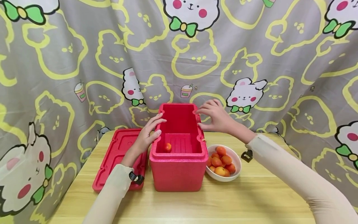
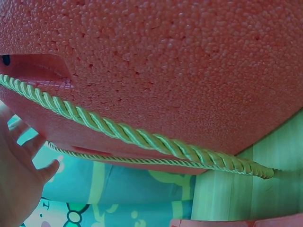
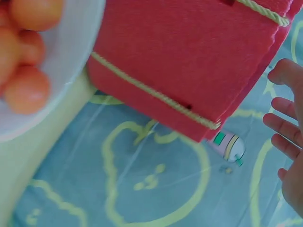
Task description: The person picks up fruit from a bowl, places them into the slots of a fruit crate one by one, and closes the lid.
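Observation:
A deep red foam box (image 1: 179, 174) stands uncovered on the table, and one small orange-red fruit (image 1: 167, 147) lies on its floor near the front left corner. My left hand (image 1: 144, 137) is at the left rim, its fingers extended over the edge. Across from it, my right hand (image 1: 215, 116) is beside the right rim with loosely bent fingers; the right wrist view shows nothing in its grasp. Twisted yellowish rope (image 2: 123, 132) runs along the box's side in the left wrist view. To the right, a white bowl (image 1: 237, 161) holds several similar fruits (image 1: 219, 161).
The red lid (image 1: 112, 168) lies flat on the wooden table (image 1: 223, 202), left of the box and partly behind my left forearm. Behind the table hangs a grey patterned curtain (image 1: 156, 62), close to the back of the box.

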`<state>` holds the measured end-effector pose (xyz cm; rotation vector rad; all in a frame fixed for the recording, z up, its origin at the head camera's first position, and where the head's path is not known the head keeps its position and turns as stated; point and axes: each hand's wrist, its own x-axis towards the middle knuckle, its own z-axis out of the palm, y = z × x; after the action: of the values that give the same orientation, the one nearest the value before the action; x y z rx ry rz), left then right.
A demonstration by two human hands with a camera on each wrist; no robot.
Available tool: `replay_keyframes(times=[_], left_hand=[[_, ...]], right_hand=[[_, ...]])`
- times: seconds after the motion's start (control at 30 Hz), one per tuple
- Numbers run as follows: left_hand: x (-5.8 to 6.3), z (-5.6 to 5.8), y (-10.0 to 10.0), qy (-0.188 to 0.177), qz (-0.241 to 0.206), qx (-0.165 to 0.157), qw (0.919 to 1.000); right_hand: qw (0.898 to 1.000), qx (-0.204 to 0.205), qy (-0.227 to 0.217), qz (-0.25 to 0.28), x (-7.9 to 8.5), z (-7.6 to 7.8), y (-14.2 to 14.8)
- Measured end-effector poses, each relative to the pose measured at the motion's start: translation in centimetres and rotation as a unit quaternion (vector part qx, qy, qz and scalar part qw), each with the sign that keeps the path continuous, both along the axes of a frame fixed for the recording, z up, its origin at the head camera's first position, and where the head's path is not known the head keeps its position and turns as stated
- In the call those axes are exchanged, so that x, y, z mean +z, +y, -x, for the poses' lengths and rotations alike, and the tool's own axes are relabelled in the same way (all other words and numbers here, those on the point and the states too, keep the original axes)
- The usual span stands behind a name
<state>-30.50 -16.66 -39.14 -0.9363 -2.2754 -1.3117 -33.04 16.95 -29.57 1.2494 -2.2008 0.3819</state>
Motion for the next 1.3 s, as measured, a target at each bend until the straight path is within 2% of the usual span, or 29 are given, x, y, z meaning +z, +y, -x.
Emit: replay_keyframes(times=[0.27, 0.43, 0.57, 0.83, 0.97, 1.17, 1.3], left_hand=[[-0.2, 0.2, 0.0, 0.009, -0.007, -0.007, 0.9999], [-0.1, 0.2, 0.0, 0.011, -0.010, -0.011, 0.9998], [-0.1, 0.4, 0.0, 0.013, -0.008, -0.013, 0.9998], [-0.2, 0.3, 0.0, 0.007, -0.008, -0.010, 0.9999], [-0.3, 0.4, 0.0, 0.007, -0.010, -0.011, 0.9999], [-0.2, 0.3, 0.0, 0.009, -0.013, -0.012, 0.9998], [-0.2, 0.3, 0.0, 0.009, -0.012, -0.011, 0.9998]], right_hand=[[0.997, -0.033, -0.069, 0.026, -4.3, -0.8, 5.0], [0.993, -0.032, -0.113, 0.022, -7.2, -1.4, 6.8], [0.987, -0.019, -0.162, 0.011, -8.9, -2.3, 7.4], [0.974, 0.008, -0.226, -0.026, -11.0, -3.7, 7.8], [0.967, 0.002, -0.248, -0.052, -11.6, -4.0, 7.7], [0.962, -0.009, -0.265, -0.072, -12.1, -3.8, 7.4], [0.962, -0.015, -0.265, -0.069, -12.3, -3.7, 7.3]])
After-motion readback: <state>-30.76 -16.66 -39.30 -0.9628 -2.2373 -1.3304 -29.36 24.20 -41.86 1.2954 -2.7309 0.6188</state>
